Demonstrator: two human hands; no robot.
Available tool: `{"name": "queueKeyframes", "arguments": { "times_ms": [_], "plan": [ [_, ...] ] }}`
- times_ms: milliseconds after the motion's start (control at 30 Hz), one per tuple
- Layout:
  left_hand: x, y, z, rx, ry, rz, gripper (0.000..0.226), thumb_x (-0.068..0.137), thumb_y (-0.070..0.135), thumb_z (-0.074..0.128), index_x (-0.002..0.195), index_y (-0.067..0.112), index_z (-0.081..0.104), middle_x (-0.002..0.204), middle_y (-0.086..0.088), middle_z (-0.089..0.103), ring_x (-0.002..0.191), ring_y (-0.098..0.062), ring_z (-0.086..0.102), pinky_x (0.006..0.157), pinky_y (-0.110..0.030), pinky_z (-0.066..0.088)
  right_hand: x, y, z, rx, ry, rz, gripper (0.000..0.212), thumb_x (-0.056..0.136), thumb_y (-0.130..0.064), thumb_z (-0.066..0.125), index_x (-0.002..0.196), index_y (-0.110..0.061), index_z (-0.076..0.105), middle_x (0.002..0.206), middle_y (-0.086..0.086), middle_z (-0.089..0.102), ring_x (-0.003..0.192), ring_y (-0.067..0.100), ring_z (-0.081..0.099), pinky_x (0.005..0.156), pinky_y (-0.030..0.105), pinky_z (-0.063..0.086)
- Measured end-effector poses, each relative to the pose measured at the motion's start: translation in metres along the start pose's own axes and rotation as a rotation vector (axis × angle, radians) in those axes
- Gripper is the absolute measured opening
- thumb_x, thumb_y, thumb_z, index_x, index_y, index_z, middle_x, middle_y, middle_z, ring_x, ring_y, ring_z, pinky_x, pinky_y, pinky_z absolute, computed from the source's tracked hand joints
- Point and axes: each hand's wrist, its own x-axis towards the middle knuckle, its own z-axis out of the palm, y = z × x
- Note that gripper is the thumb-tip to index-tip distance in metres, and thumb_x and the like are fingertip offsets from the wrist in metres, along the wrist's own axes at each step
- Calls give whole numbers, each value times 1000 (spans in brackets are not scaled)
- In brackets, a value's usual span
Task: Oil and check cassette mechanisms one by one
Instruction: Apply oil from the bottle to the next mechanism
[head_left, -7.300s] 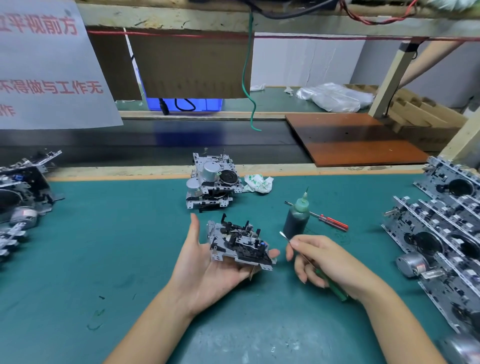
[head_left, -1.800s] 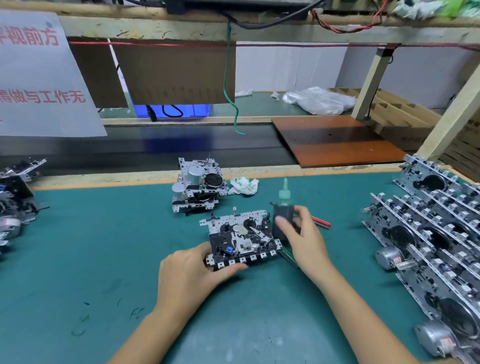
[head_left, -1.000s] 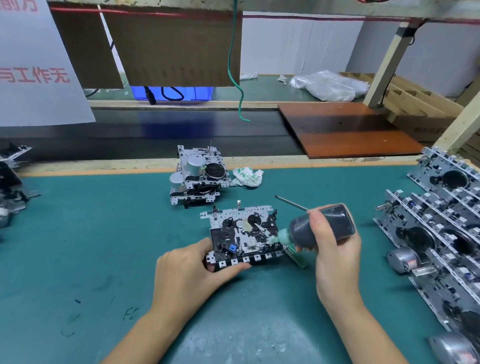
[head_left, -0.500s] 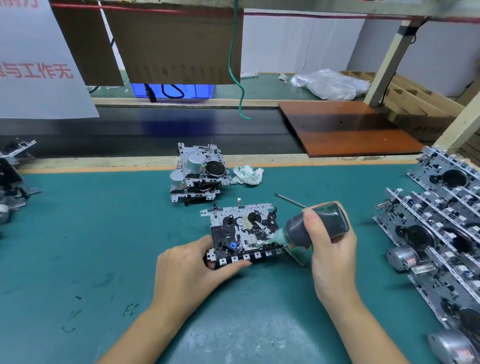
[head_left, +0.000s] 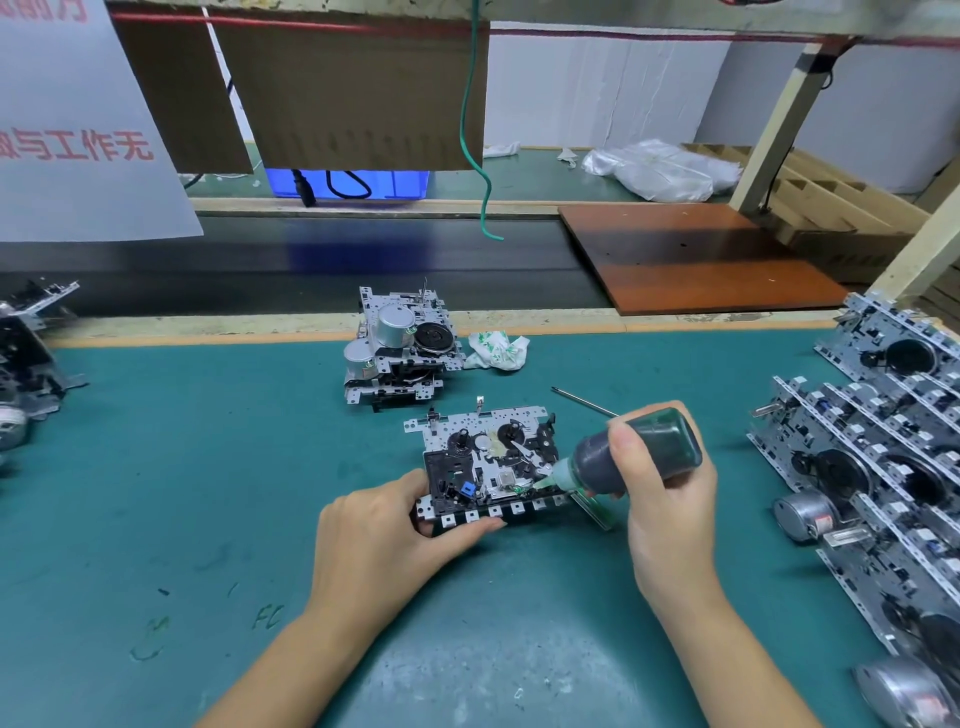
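Your left hand steadies the cassette mechanism lying flat on the green bench, thumb hooked over its near left corner and fingers curled under the front edge, so that grip is closed on the mechanism; your right hand has the dark oil bottle wrapped in its fingers, tipped on its side, pale green nozzle pointing left and touching the right-hand part of the mechanism near its front edge; a clear green-tinted tool pokes out from under the bottle, just beside the mechanism's right corner, and whether your hand is also holding it I cannot tell; behind the bottle a thin metal screwdriver shaft lies on the bench, its handle hidden by the bottle; farther back a stack of mechanisms sits with silver motors facing up, a crumpled white-and-green wrapper just to its right; along your right a row of mechanisms leans one against another, and more of them are piled at the far left edge
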Motion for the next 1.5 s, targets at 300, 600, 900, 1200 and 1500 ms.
{"name": "queueKeyframes", "arguments": {
  "times_ms": [300, 600, 900, 1200, 1500],
  "plan": [
    [1, 2, -2, 8, -4, 31, 47, 61, 78, 50, 59, 32, 61, 36, 11, 47, 37, -8, 48, 38, -30, 44, 4, 0, -2, 127, 51, 21, 9, 70, -41, 63, 72, -32, 63, 69, -13, 59, 61, 6, 55, 52, 23, 47],
    [9, -1, -30, 81, -101, -62, 61, 48, 92, 43, 65, 39, 66, 39, 11, 51, 50, -13, 56, 52, -28, 46, 19, 20, -14, -148, 11, 155, 40, 72, -11, 79, 91, -26, 48, 91, -3, 69, 81, 4, 65, 74, 14, 48],
    [32, -16, -116, 531, -156, 416, 63, 61, 90, 30, 52, 32, 51, 86, 8, 61, 69, -18, 65, 42, -27, 47, 19, 33, -13, -352, -63, 173, 45, 79, -3, 72, 95, -34, 44, 101, -15, 61, 97, 5, 60, 86, 21, 42],
    [32, 54, -63, 209, -377, 709, 55, 63, 61, 72, 83, 23, 39, 100, 4, 60, 85, -18, 56, 78, -31, 36, 19, 26, -14, -285, 71, 115, 27, 88, -16, 64, 100, -30, 45, 98, -8, 57, 85, -12, 54, 76, 5, 41],
    [18, 58, 7, 213, -315, 905, 54, 69, 57, 72, 106, 21, 55, 104, 7, 62, 102, -15, 56, 94, -27, 35, 20, 30, -16, -289, 81, 149, 11, 92, -16, 58, 99, -19, 50, 95, -7, 59, 79, -13, 57, 71, 5, 42]
  ]
}}
